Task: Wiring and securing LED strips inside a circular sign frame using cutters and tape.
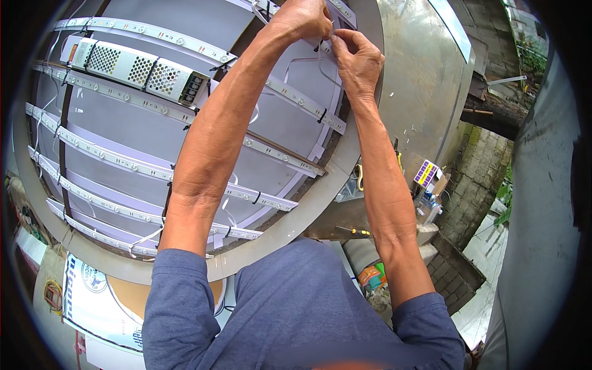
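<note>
Both my hands meet at the far right part of a round sign frame (336, 185) fitted with rows of white LED strips (148, 163). My left hand (303, 21) is closed in a pinch, thumb and fingers together at a thin wire (333, 29). Just to its right, my right hand (359, 61) also pinches at this wire, its fingertips almost touching the left ones. The wire's ends are too small to make out. A loose white wire (303, 60) loops beneath the hands. Left of my left forearm, a perforated metal power supply (140, 69) lies across the strips.
A metal sheet surface (410, 74) extends to the right, with small white scraps on it. Near my right forearm are a purple and yellow box (427, 174), a yellow-handled screwdriver (353, 230) and scissor-like handles (359, 177). A printed panel (92, 302) lies low at the left.
</note>
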A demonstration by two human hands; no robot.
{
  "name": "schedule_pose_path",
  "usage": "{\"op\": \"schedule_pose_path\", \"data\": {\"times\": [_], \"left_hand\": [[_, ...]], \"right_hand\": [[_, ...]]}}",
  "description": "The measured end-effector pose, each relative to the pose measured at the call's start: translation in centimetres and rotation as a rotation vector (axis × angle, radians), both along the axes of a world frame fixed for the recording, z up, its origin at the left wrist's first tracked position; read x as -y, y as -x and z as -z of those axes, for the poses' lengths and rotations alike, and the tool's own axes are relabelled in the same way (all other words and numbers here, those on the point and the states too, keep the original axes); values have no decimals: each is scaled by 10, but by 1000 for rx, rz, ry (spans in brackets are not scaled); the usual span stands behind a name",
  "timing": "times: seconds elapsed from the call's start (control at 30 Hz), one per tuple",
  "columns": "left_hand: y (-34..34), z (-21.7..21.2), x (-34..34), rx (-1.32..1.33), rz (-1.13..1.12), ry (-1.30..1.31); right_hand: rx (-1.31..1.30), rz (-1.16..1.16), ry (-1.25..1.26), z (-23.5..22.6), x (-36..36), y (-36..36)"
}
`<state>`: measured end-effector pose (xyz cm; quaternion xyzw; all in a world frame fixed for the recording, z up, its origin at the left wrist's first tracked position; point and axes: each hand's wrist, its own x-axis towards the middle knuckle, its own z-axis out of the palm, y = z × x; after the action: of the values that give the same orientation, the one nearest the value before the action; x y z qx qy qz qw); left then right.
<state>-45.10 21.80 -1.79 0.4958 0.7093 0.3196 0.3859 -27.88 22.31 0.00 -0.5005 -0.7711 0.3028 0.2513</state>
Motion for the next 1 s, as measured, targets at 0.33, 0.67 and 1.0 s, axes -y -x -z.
{"op": "schedule_pose_path", "data": {"times": [0.33,0.67,1.0], "left_hand": [[6,17,3,62,44,-147],[0,11,8,-71,33,-154],[2,20,10,-135,53,-217]], "right_hand": [[167,-320,-388,10,-14,2],[246,-305,-148,-7,-28,-3],[217,-376,-153,-7,-27,-7]]}}
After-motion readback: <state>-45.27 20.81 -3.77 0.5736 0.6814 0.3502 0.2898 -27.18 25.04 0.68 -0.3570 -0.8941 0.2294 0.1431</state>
